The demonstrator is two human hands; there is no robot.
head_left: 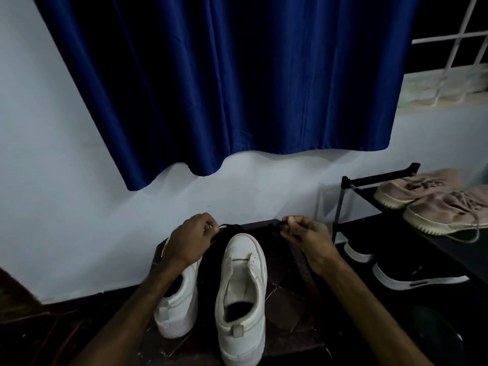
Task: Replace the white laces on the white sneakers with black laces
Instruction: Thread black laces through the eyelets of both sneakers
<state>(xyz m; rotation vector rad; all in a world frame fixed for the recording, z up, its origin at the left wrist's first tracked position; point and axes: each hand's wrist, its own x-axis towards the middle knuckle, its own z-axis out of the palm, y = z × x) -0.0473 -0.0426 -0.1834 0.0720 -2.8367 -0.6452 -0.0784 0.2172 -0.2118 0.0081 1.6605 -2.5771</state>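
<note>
Hands both pinching cord: left hand (190,240) and right hand (306,240) each nip a stretch of thin black fabric lace (229,227), held just past the toe of the right-hand white leather low-top sneaker (241,283). Its eyelets look bare, so threading seems about to start. Next move likely calls for finding a lace tip and feeding it through the farthest eyelet pair. Matching left-hand white sneaker (179,302) stands just beside, toe hidden behind the left hand. Lace blends into dark tiled floor (290,307); length and tips unclear. Right: black metal shoe rack (380,178), cut off at frame edge.
</note>
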